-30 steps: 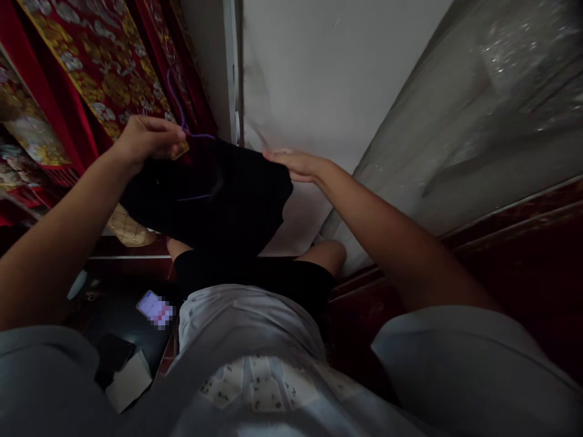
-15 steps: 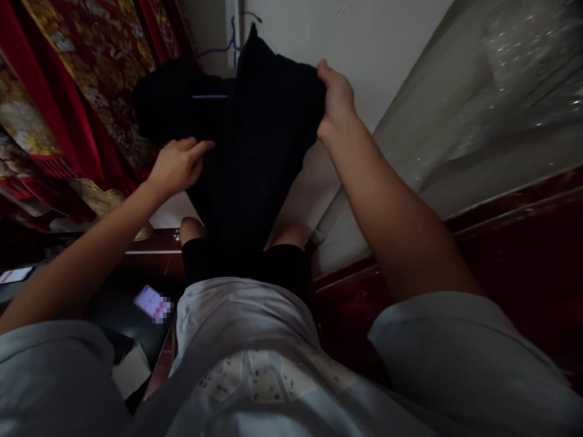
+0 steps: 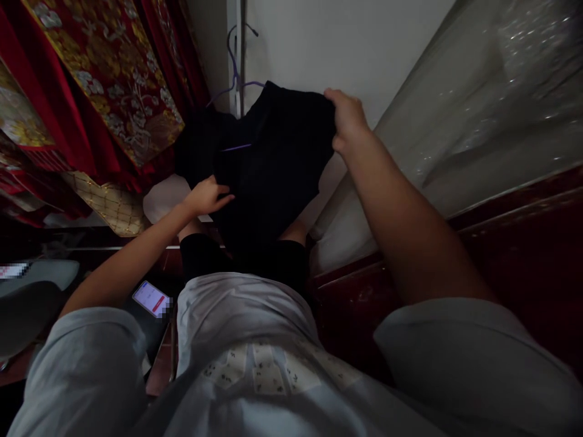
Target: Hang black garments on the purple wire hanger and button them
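Note:
A black garment [image 3: 282,145], dark enough that its cut is hard to make out, hangs in front of my knees on a purple hanger [image 3: 235,76]. The hanger's neck and hook rise above the cloth, and a short piece of its bar shows through the opening. My right hand [image 3: 350,121] is closed on the garment's upper right edge and spreads it sideways. At the lower left of the cloth, my left hand [image 3: 209,197] has its fingers curled against the fabric, with thumb and forefinger toward the front; part of its grip is hidden.
Red and gold patterned drapes [image 3: 122,91] hang at the left. A pale wall panel [image 3: 346,48] stands behind the garment, with clear plastic sheeting [image 3: 478,115] to the right. Beside my left arm, a lit phone [image 3: 152,298] lies on a dark surface near a grey chair [image 3: 36,297].
The garment and hanger have come lower, with the cloth's left side shifted right. My left hand has moved right and down with it; my right hand has lowered slightly, still holding the edge.

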Demonstrator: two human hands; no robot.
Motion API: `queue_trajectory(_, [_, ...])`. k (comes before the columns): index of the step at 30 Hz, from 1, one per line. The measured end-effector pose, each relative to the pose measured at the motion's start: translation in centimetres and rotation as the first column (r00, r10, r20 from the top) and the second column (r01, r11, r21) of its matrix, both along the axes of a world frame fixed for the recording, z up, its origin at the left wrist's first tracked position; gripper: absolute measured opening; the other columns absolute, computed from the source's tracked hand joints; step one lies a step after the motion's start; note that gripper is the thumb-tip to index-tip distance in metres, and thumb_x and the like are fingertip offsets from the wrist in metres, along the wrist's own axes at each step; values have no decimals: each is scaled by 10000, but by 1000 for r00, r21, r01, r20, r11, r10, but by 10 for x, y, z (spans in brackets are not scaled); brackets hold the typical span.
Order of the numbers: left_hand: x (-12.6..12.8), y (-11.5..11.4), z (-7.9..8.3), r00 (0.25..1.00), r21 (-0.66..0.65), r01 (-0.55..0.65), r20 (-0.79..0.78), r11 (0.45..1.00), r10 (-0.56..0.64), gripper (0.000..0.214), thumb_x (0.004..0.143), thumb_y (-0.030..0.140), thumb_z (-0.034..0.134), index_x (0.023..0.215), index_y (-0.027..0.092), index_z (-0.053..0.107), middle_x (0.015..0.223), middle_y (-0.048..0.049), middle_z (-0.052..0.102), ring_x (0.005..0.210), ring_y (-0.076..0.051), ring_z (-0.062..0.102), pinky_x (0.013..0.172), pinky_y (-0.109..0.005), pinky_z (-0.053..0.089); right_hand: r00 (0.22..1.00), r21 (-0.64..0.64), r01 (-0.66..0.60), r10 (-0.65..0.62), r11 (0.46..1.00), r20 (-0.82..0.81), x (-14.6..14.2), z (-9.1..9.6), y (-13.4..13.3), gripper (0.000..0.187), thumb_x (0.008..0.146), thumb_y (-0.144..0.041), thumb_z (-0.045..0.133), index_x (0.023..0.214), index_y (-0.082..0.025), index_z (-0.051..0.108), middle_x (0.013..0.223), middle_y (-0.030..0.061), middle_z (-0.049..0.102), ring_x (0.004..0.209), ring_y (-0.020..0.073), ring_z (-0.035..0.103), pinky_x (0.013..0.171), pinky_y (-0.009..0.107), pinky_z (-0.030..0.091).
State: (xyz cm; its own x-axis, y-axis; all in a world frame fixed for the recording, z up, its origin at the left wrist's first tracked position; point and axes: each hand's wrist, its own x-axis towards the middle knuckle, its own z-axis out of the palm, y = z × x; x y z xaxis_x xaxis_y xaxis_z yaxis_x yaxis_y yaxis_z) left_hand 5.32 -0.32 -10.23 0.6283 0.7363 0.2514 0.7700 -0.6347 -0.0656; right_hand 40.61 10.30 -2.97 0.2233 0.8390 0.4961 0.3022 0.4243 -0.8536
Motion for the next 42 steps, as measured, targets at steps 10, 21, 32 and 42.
queue_trajectory(10, [18, -14, 7, 969, -10, 29, 246, 1000, -26, 205, 802, 185, 625, 618, 178, 534, 709, -52, 542, 779, -226, 581, 797, -387, 543, 777, 75, -310, 207, 948, 595, -65, -12, -69, 157, 985, -403, 603, 943, -268, 671, 904, 33, 695, 826, 194, 606, 770, 336, 459])
queue_trajectory(21, [18, -20, 4, 826, 119, 83, 548, 989, -136, 537, 857, 128, 604, 1388, 174, 541, 1346, -134, 638, 1206, -262, 643, 1030, -359, 522, 589, -358, -586, 685, 727, 429, -131, -62, -88, 211, 1003, -235, 579, 852, -132, 683, 800, 59, 726, 671, 124, 613, 672, 263, 457])
queue_trajectory(32, [13, -12, -16, 741, 33, 60, 669, 998, -67, 828, 952, 211, 574, 1677, 266, 178, 1298, -123, 642, 882, -181, 690, 802, -309, 566, 572, -142, -291, 291, 946, 767, -130, -62, -93, 158, 920, -234, 597, 973, -143, 713, 962, 125, 734, 851, 250, 653, 758, 358, 448])
queue_trajectory(42, [9, -22, -57, 698, -106, 75, 715, 991, 24, 325, 941, 419, 681, 1124, 187, 545, 1095, -101, 674, 802, -173, 660, 690, -304, 534, 350, -213, -392, 360, 895, 865, -125, -38, -113, 112, 882, -231, 606, 835, -174, 690, 823, 65, 704, 724, 191, 598, 671, 313, 341])
